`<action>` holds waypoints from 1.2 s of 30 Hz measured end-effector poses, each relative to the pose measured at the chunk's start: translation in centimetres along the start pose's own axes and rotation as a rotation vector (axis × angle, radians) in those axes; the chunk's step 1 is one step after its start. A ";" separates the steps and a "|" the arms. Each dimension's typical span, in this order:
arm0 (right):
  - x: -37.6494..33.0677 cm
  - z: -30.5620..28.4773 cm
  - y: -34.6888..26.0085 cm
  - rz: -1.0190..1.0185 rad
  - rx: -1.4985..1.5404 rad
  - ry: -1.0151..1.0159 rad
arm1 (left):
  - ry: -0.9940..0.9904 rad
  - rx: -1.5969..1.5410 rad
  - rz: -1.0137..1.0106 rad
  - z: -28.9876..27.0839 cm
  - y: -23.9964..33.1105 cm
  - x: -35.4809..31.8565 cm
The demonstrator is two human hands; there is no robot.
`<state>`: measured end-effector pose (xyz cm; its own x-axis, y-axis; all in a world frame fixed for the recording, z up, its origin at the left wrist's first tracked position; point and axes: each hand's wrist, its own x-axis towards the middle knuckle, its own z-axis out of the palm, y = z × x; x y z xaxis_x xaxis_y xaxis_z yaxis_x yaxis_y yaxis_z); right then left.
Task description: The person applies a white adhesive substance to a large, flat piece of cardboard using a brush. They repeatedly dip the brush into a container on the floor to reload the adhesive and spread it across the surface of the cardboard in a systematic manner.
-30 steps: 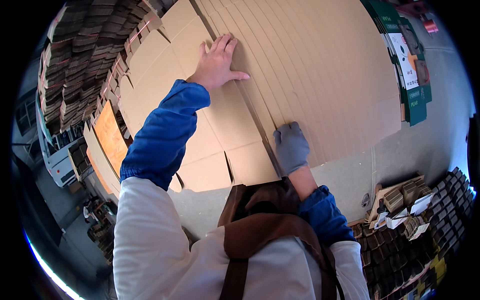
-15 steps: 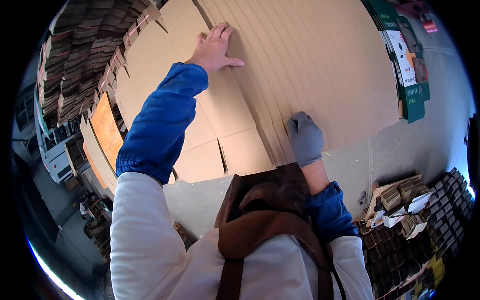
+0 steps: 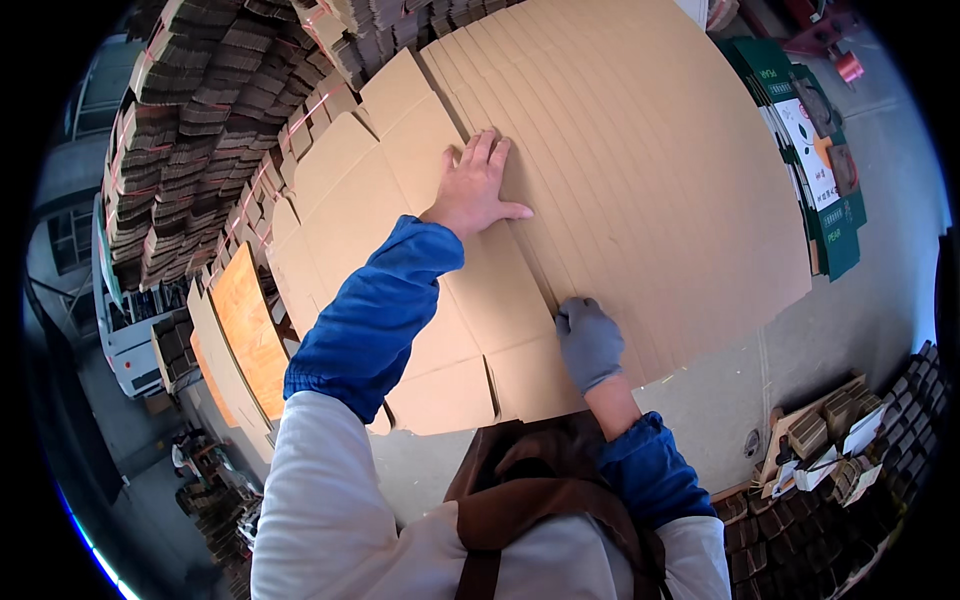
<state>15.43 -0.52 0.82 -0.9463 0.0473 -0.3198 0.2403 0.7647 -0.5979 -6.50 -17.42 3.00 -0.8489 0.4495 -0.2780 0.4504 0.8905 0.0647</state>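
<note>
Brown flat cardboard sheets [image 3: 680, 200] lie overlapped like a fan in front of me, their long edges running in parallel lines. To their left spreads a creased, slotted cardboard blank [image 3: 400, 330]. My bare left hand [image 3: 475, 190] rests with fingers spread at the border between the blank and the fanned sheets. Nearer to me, my right hand [image 3: 590, 345] wears a grey glove. Its fingers are curled closed at the near end of the leftmost fanned edge, pinching a cardboard sheet; the fingertips are partly hidden.
Tall stacks of bundled cardboard [image 3: 190, 130] stand at the far left. An orange wood-grained board [image 3: 250, 325] leans beside the blank. Green printed cartons [image 3: 825, 190] lie at the right. Lower right are a pallet with cardboard pieces [image 3: 825, 435] and dark stacked rows [image 3: 780, 540].
The whole scene sits lower and further right in the picture. My right hand has shifted left across the fanned edges to the leftmost one. My left hand stays spread on the cardboard.
</note>
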 end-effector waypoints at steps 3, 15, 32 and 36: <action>0.1 -0.6 -0.8 0.039 -0.045 -0.034 | -0.029 0.043 0.002 -0.5 0.0 0.2; 0.1 -0.1 -1.0 0.037 0.067 0.047 | -0.061 0.038 0.039 -1.2 0.0 0.7; 1.6 0.3 -1.0 0.107 -0.105 -0.033 | -0.021 -0.022 0.102 0.2 -1.1 0.2; 1.3 0.1 -0.7 0.104 -0.103 -0.031 | -0.012 -0.051 0.097 0.4 -1.0 0.1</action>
<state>14.08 -1.08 0.80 -0.9100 0.1106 -0.3996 0.3114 0.8185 -0.4827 -6.96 -18.25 2.53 -0.7984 0.5333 -0.2795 0.5153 0.8453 0.1408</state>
